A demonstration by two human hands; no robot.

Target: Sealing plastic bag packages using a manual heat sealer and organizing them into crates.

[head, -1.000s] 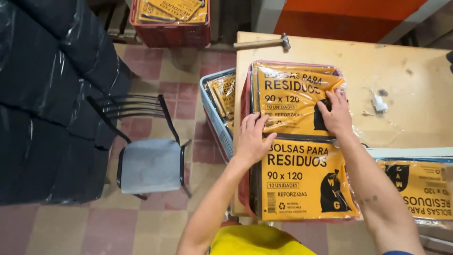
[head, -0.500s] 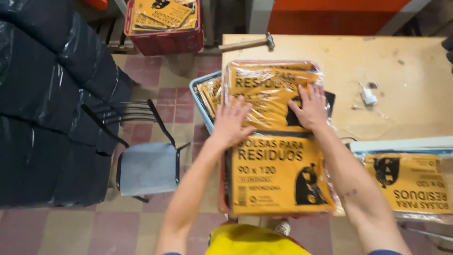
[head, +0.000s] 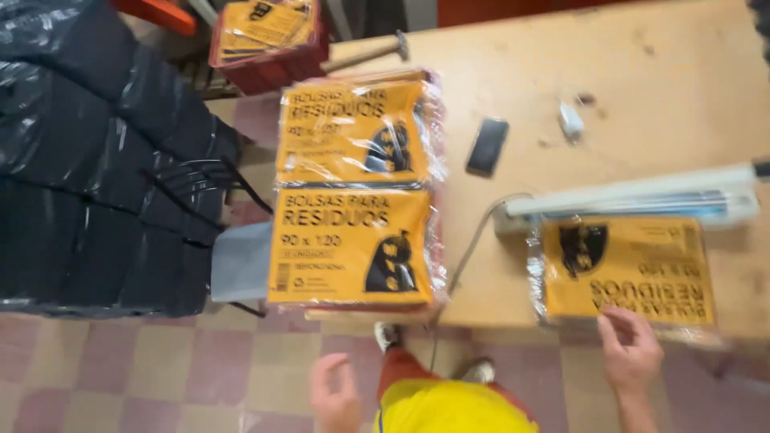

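Two stacks of yellow plastic-wrapped bag packs (head: 353,192) lie end to end on the left edge of a wooden table (head: 561,88). A single yellow pack (head: 630,269) lies at the table's front right, below a white bar-shaped sealer (head: 634,196). My right hand (head: 630,349) hovers at the near edge of that single pack, fingers spread, just touching or almost touching it. Down near my body, my left hand (head: 335,393) hangs over the floor, loosely curled and holding nothing.
A black phone (head: 487,147) and a small white object (head: 570,120) lie on the table; a hammer (head: 365,52) rests at its far edge. A red crate of yellow packs (head: 265,40), black bags (head: 88,160) and a metal chair (head: 237,256) stand at left.
Both hands have left the stacked packs and drawn back toward my body. My right hand has moved to the single pack at right. The view has shifted right and down.
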